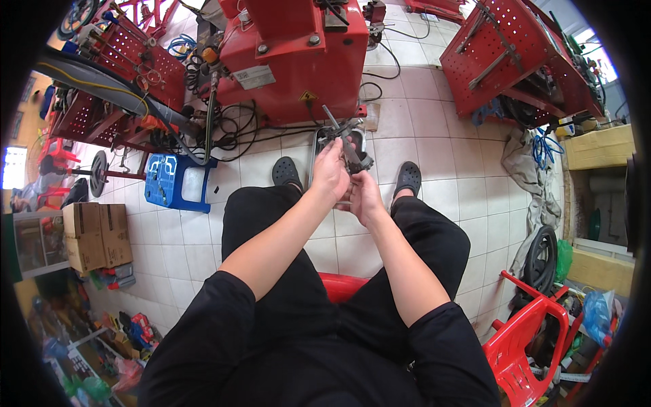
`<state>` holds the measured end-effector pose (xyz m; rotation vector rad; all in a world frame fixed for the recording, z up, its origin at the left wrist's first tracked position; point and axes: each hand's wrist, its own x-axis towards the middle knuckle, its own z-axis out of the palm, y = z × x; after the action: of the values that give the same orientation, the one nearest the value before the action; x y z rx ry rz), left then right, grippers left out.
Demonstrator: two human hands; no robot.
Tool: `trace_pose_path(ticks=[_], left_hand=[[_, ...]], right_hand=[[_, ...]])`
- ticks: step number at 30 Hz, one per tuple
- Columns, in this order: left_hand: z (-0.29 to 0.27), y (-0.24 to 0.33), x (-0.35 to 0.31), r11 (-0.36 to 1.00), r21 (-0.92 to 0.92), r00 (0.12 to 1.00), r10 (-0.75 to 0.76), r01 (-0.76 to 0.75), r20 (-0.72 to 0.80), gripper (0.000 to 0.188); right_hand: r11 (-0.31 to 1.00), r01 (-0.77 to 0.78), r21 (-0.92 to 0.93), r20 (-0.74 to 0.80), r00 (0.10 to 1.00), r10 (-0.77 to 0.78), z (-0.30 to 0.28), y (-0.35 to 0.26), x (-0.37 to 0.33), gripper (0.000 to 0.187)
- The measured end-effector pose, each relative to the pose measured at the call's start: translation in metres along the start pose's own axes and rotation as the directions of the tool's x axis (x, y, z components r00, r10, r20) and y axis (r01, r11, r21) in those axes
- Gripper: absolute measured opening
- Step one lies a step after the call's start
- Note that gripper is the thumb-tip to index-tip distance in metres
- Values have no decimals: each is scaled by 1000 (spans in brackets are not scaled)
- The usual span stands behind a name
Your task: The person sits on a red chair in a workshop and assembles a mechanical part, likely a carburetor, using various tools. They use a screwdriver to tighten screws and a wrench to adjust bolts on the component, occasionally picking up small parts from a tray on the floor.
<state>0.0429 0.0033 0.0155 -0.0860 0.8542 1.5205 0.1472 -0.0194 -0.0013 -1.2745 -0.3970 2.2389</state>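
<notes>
Between my knees I hold up a grey metal machine part (353,158) with a thin rod sticking out toward the far left; its exact kind is not clear. My left hand (331,171) is closed round its left side. At its lower right end, my right hand (366,195) grips it, the fingers partly hidden behind the palm. Beneath the part a shallow metal tray (316,157) lies on the floor, mostly covered by my hands and what they hold.
A large red machine (291,61) stands straight ahead, with black cables (237,136) on the floor beside it. To the left are a blue plastic stool (178,182) and cardboard boxes (97,235). A red perforated cart (498,61) is far right; a red chair (525,346) is near right.
</notes>
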Motion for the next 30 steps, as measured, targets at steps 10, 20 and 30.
trace_pose_path(ticks=[10, 20, 30], left_hand=[[32, -2, -35, 961, 202, 936, 111, -186, 334, 15], [33, -2, -37, 919, 294, 933, 163, -262, 322, 16], [32, 10, -31, 962, 153, 949, 180, -225, 260, 18]], right_hand=[[801, 174, 573, 213, 912, -350, 6, -16, -10, 32], [882, 93, 462, 299, 920, -253, -6, -13, 1, 24], [913, 211, 350, 227, 926, -301, 11, -15, -9, 24]])
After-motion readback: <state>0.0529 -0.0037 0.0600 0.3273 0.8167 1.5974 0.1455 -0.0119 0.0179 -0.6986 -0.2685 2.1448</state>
